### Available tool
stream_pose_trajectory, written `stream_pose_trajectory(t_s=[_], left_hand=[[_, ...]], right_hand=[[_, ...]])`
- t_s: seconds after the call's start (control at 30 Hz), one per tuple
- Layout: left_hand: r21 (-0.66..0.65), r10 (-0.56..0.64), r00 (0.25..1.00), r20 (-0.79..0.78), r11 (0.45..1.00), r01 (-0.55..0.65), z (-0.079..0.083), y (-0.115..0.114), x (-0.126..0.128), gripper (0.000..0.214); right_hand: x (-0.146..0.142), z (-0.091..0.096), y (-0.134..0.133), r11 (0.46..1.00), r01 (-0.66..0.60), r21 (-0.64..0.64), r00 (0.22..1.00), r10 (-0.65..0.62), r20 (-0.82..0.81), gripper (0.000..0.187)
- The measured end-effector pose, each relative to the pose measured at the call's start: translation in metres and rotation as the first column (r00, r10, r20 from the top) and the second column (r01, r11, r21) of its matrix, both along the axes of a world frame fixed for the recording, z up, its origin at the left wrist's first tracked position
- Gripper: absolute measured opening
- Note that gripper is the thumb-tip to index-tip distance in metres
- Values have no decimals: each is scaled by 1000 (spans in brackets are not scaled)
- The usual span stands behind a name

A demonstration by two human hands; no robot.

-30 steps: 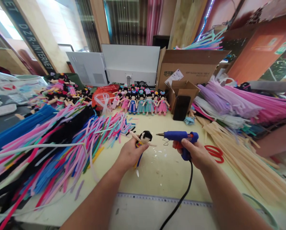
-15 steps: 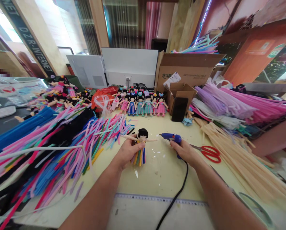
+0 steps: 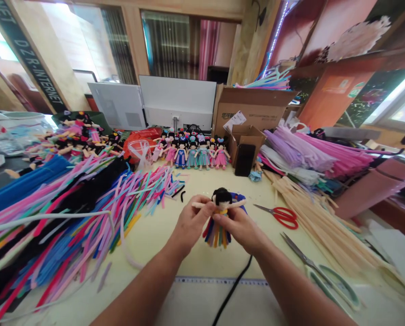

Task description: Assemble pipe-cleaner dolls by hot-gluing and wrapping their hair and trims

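Note:
A small pipe-cleaner doll (image 3: 219, 213) with black hair, outstretched beige arms and a striped multicolour skirt is upright above the yellow table (image 3: 195, 253). My left hand (image 3: 191, 222) pinches it at the waist from the left. My right hand (image 3: 238, 226) grips it from the right, fingers closed on its body. A bit of the blue glue gun (image 3: 240, 199) shows on the table just behind the doll, and its black cord (image 3: 233, 285) runs toward me between my forearms.
Heaps of coloured pipe cleaners (image 3: 69, 213) fill the left, pink, purple and beige ones (image 3: 325, 181) the right. Red scissors (image 3: 284, 214) and green-handled scissors (image 3: 325, 271) lie to the right. A row of finished dolls (image 3: 192, 154) stands by cardboard boxes (image 3: 253, 108); a ruler (image 3: 223, 281) lies close to me.
My right hand has set the glue gun down on the table and come over to the doll. The doll went from tilted to upright, now held by both hands.

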State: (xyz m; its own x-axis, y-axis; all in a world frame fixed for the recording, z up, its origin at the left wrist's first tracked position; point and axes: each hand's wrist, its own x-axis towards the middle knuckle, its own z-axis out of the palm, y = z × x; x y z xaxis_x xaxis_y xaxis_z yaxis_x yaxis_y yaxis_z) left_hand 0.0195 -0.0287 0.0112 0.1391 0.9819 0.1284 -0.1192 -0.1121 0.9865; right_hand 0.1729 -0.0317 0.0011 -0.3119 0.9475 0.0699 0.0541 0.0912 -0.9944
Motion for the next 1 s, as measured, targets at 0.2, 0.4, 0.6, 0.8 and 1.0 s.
stream_pose_trajectory(t_s=[0.2,0.4,0.6,0.8,1.0], left_hand=[[168,192,953,-235,974,-154,27,2,-25,26],[197,159,910,-384,976,-88,40,-3,-11,15],[150,147,893,-426,984,-91,41,-2,-5,15],[186,168,840,-517,979,-81,43,-1,1,14],[211,211,798,-564,971,-108,45,0,6,10]], right_hand=[[6,4,4,988,52,-148,988,-73,-138,44],[2,-2,0,997,-2,-80,996,-6,-91,41],[4,-10,1,997,-10,-74,996,3,-91,38],[5,-12,1,997,-3,-74,995,-5,-98,39],[4,-12,-2,995,44,-95,990,-56,-131,40]])
